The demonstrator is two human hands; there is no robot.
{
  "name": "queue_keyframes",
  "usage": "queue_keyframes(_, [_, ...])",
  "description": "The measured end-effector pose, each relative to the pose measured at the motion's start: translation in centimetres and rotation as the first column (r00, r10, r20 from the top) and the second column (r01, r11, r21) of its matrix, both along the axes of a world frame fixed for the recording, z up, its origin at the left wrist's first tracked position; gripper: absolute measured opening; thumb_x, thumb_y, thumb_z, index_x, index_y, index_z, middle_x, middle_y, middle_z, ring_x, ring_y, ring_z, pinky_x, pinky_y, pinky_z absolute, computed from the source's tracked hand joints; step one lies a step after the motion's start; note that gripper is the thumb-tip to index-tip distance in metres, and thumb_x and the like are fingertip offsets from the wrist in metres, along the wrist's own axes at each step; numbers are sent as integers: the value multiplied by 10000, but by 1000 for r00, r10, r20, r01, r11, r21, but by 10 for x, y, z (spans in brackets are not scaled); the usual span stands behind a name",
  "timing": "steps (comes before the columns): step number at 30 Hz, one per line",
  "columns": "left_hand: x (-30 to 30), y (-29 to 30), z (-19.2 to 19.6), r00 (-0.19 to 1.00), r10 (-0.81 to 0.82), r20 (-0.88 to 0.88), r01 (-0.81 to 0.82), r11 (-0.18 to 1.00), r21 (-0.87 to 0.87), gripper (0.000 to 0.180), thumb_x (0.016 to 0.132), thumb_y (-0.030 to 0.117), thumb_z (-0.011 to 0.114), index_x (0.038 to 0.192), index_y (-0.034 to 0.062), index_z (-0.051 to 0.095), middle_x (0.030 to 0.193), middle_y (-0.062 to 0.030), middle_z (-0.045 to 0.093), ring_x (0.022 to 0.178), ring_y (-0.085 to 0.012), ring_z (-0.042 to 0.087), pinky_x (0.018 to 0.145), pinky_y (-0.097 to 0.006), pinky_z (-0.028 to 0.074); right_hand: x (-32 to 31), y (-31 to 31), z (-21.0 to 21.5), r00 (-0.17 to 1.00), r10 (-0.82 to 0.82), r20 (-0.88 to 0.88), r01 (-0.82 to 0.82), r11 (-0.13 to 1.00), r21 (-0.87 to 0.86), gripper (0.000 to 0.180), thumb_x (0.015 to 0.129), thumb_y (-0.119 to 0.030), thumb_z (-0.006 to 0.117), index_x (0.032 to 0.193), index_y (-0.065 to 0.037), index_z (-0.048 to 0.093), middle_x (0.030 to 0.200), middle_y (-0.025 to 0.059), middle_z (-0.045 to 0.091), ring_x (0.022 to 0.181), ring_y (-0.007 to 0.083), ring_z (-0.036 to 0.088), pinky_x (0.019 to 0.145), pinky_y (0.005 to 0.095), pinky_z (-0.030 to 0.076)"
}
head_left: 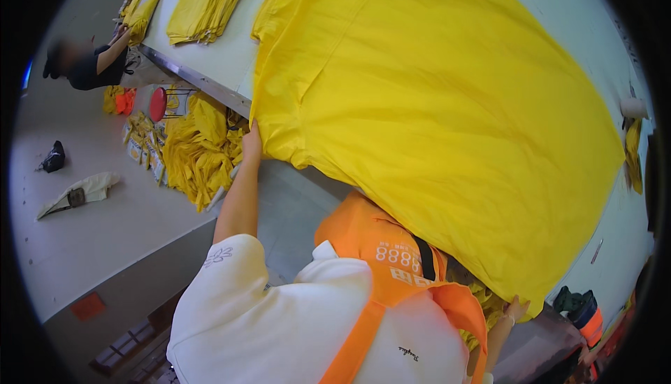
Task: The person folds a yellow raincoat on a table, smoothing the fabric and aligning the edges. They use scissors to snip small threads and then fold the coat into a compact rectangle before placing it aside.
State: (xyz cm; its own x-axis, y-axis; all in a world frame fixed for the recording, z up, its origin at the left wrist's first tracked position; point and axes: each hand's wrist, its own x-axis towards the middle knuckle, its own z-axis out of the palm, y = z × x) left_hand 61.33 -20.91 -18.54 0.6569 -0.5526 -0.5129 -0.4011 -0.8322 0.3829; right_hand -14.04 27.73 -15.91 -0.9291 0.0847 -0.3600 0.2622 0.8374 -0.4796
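A large yellow cloth (433,118) is spread over the white table (227,59), its near edge hanging in front of my orange apron (356,233). At the cloth's left corner, my left hand (252,140) is closed on the edge, arm stretched out. My right hand (516,309) pinches the near right corner by the table's edge; its fingers partly show. The cloth lies mostly smooth, with folds and gathers toward its left side. Whatever lies beneath it is hidden.
A stack of folded yellow pieces (210,3) lies at the table's far left. Another person (105,62) handles yellow cloth there. Below the table edge sits a heap of yellow cloth (199,146) near a red stool (159,104). Dark and orange rolls (583,314) stand at right.
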Motion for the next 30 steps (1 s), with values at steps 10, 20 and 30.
queue_keyframes(10, [0,-12,170,342,-191,-920,-184,947,-265,474,946,335,447,1272,-10,454,1255,-142,533,1145,-275,525,978,-396,416,-42,-68,153,881,337,332,-75,792,-606,326,895,-196,567,1161,-9,556,1102,54,595,973,143,570,834,267,449])
queue_keyframes(20, [-97,-222,140,877,-475,75,443,737,-511,538,861,442,552,1175,6,537,1034,-106,645,924,-246,612,847,-361,458,-191,-329,103,915,331,230,-134,789,-600,463,938,-288,501,1330,-62,403,1185,109,544,1024,211,554,902,322,433])
queue_keyframes(30, [-72,-149,74,707,-460,537,694,599,-400,445,809,213,652,1217,87,529,1143,-35,526,667,-93,500,627,-235,442,35,-350,49,113,907,-406,-951,217,219,267,879,-112,551,1128,-16,538,1139,182,537,1052,290,513,885,367,414])
